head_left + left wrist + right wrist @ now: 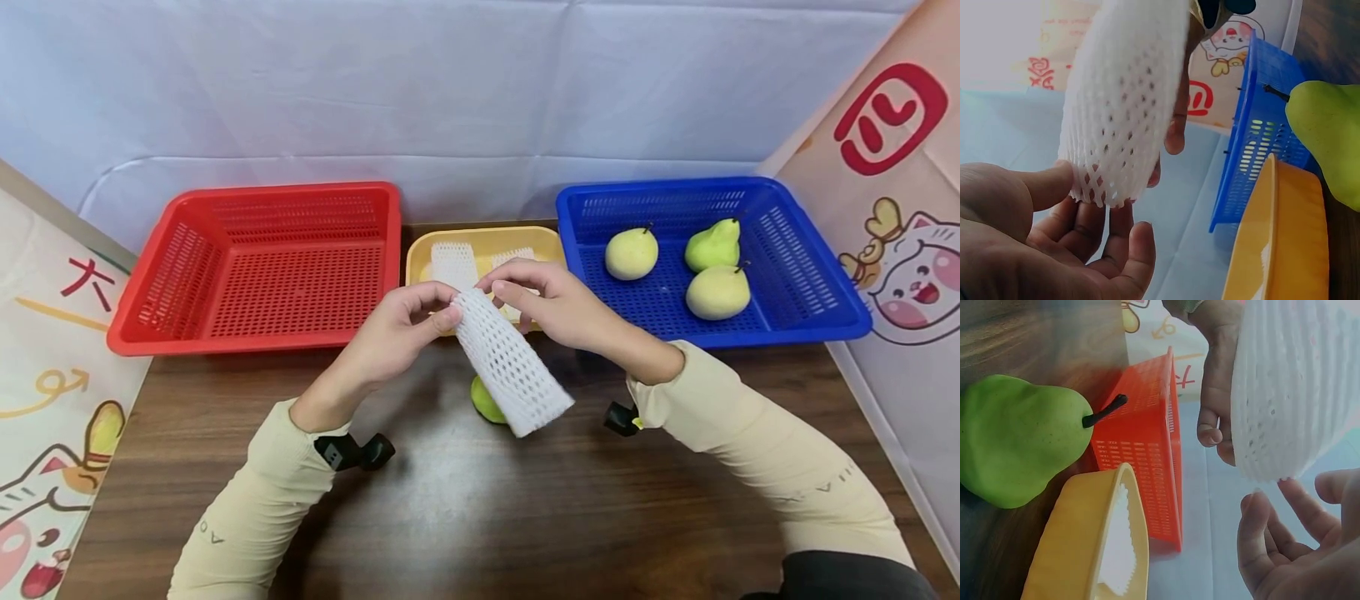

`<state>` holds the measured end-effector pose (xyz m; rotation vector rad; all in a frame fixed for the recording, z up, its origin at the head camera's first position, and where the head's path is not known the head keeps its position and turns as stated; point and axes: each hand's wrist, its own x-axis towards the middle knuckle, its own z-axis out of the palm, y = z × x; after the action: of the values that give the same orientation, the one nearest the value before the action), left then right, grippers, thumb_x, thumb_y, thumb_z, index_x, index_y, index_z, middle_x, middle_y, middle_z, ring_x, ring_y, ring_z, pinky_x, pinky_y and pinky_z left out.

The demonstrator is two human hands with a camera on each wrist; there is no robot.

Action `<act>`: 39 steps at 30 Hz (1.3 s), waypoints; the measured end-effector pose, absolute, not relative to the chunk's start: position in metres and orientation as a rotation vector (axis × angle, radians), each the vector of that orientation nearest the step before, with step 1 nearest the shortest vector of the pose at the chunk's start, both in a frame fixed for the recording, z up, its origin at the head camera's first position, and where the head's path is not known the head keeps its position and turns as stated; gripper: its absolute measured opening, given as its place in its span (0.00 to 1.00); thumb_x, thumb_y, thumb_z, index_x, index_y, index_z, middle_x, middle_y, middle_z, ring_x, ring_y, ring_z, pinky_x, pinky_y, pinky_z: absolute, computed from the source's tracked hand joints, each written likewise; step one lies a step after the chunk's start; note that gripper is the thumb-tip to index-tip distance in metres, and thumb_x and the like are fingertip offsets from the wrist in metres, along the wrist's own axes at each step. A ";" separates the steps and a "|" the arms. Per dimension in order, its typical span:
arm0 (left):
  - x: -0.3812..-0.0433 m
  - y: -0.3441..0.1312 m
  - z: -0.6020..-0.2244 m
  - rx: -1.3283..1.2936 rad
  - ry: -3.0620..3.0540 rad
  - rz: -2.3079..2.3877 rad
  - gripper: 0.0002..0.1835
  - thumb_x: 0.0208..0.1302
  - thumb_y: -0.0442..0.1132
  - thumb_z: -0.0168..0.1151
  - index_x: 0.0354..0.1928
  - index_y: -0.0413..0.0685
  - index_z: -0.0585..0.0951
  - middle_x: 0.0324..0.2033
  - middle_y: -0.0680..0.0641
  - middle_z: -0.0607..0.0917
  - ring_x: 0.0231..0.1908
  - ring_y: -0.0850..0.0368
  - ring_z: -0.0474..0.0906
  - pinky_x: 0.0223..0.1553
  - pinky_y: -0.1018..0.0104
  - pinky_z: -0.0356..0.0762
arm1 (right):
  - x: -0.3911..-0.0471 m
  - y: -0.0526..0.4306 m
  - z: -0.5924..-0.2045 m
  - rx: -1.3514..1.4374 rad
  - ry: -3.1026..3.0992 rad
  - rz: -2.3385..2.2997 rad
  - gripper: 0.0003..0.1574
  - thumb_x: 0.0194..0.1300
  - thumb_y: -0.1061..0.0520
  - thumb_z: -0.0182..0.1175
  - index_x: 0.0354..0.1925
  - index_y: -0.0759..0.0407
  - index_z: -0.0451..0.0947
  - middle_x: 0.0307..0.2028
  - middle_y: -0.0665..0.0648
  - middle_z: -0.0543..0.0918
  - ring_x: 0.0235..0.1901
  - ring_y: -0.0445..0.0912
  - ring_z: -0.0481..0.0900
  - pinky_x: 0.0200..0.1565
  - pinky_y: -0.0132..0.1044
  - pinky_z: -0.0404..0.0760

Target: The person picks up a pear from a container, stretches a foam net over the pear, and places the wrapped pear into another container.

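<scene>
A white foam fruit net [513, 362] slants over the table, its flattened tube hanging toward the front right. My left hand [390, 333] pinches its upper end, thumb on one side and fingers on the other, as the left wrist view shows. At the same end is my right hand [558, 304], a fingertip at the net's edge and its thumb apart from it in the right wrist view. Below the net a green pear [485, 402] lies on the table, partly hidden in the head view; its stem and whole side show in the right wrist view [1025, 440].
Behind my hands stands a yellow tray [517, 234] with more foam nets [453, 260]. A red basket [255, 340] is at the left. The blue basket [720, 340] at the right holds two yellowish pears [632, 254] and a green one [712, 245].
</scene>
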<state>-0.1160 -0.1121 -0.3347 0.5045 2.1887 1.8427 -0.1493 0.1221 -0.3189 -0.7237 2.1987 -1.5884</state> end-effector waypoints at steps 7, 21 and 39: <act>-0.116 -0.110 -0.337 0.497 2.223 1.831 0.08 0.74 0.29 0.57 0.48 0.31 0.81 0.41 0.42 0.84 0.41 0.56 0.78 0.47 0.66 0.79 | -0.150 0.126 -0.320 -0.743 2.174 -1.625 0.10 0.77 0.62 0.55 0.43 0.68 0.80 0.41 0.58 0.80 0.30 0.47 0.77 0.32 0.40 0.83; -0.117 -0.111 -0.340 0.484 2.200 1.899 0.08 0.75 0.29 0.56 0.48 0.29 0.80 0.40 0.45 0.83 0.41 0.59 0.79 0.49 0.62 0.79 | -0.153 0.134 -0.326 -0.676 1.998 -1.684 0.14 0.71 0.63 0.57 0.51 0.72 0.77 0.37 0.53 0.84 0.35 0.43 0.80 0.40 0.37 0.82; -0.118 -0.101 -0.347 0.447 1.297 2.452 0.16 0.79 0.31 0.35 0.42 0.47 0.76 0.37 0.50 0.80 0.41 0.59 0.76 0.46 0.67 0.75 | -0.146 0.131 -0.341 -0.588 1.407 -2.117 0.13 0.79 0.53 0.53 0.36 0.57 0.77 0.34 0.50 0.79 0.37 0.42 0.76 0.43 0.34 0.77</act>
<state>-0.1177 -0.1006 -0.3474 0.4469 1.2969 2.4522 -0.1458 0.1307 -0.3414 -0.5875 1.4075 -2.1173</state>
